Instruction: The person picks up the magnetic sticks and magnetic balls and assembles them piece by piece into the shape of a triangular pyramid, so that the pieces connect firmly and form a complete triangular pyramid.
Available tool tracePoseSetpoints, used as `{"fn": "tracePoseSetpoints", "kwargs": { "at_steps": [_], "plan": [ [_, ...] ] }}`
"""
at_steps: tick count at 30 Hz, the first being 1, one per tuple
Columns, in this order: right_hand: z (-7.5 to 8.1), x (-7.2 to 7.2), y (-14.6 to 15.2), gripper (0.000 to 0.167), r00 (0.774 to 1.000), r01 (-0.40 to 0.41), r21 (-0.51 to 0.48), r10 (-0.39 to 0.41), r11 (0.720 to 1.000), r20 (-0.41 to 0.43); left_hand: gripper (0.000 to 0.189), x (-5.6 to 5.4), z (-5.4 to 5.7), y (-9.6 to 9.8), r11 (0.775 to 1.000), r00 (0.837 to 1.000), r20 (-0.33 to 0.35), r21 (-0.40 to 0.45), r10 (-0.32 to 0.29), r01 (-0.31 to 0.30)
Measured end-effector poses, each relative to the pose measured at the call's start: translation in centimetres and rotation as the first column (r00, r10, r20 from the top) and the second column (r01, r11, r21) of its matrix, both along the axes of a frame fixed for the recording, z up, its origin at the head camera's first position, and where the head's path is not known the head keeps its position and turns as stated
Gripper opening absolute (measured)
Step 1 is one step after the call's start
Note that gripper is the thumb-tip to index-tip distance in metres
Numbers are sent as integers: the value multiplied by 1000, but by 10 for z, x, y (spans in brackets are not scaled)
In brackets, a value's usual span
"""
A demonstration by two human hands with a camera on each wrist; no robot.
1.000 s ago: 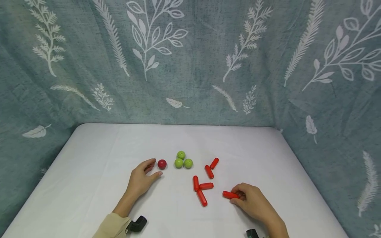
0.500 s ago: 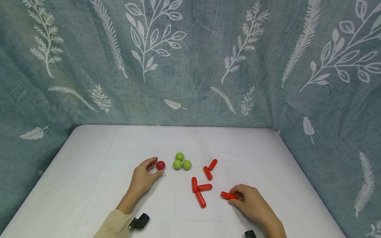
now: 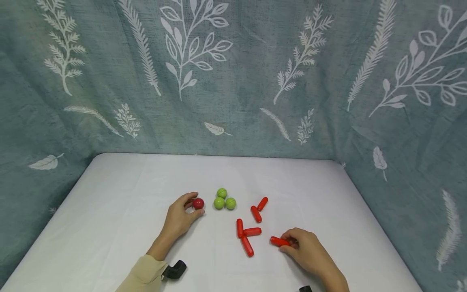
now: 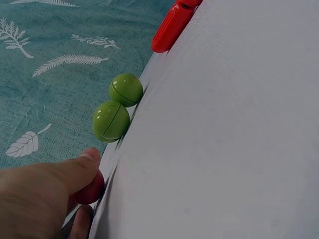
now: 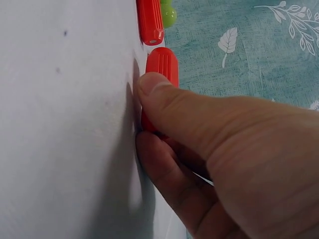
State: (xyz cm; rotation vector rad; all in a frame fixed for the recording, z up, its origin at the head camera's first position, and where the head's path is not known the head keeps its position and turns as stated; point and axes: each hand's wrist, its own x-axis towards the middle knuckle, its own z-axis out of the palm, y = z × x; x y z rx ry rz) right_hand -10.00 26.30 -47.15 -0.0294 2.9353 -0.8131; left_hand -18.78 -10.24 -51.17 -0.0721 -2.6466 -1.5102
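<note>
My left hand (image 3: 180,217) has its thumb and fingers around a dark red ball (image 3: 198,203), which is partly covered by the thumb in the left wrist view. Just right of that ball, three green balls (image 3: 219,203) with seam lines sit clustered together. Thumb and fingers of my right hand (image 3: 308,249) pinch a red capsule-shaped piece (image 3: 279,241) low at the table, its ridged end (image 5: 163,60) sticking out past the thumb. Left of this piece, three similar red pieces (image 3: 247,246) meet in a branching shape. Two more red pieces (image 3: 256,214) touch end to end farther back.
A white cloth covers the table (image 3: 120,190), whose far edge meets a teal curtain (image 3: 248,134) with white leaf prints. Black wrist devices (image 3: 176,269) show beside both forearms.
My left hand has shifted right, and its fingers have come around the red ball. The right hand, with its red piece, has slid slightly left toward the branching pieces. The view has shifted a little.
</note>
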Motion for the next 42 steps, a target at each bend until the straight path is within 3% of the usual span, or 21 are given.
{"fn": "tracePoseSetpoints", "kwargs": {
  "at_steps": [13,42],
  "plan": [
    [-1,-1,-1,23,1000,2,10,-1,1000,-8,49,-1,3,3,999,999,-37,-35,15,-16],
    [4,2,-7,21,999,7,-13,-7,1000,-46,46,11,3,6,1000,1000,5,12,13,-13]
  ]
}}
